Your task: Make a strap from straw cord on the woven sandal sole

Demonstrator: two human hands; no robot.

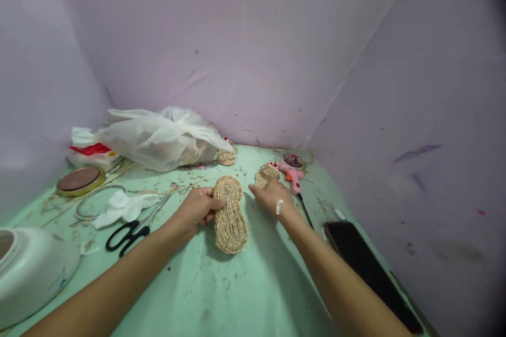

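A woven straw sole, shaped like a small sandal, lies flat on the green table. My left hand grips its left edge, thumb on top of the weave. My right hand rests palm down just right of the sole, fingers flat on the table, with a white strip on its back. A second woven sole lies just beyond my right hand, partly hidden by it.
A pink glue gun and a dish of beads lie at the back right. Black scissors, tissue, a round lid and a plastic bag sit left; a white bowl near left, a dark phone right.
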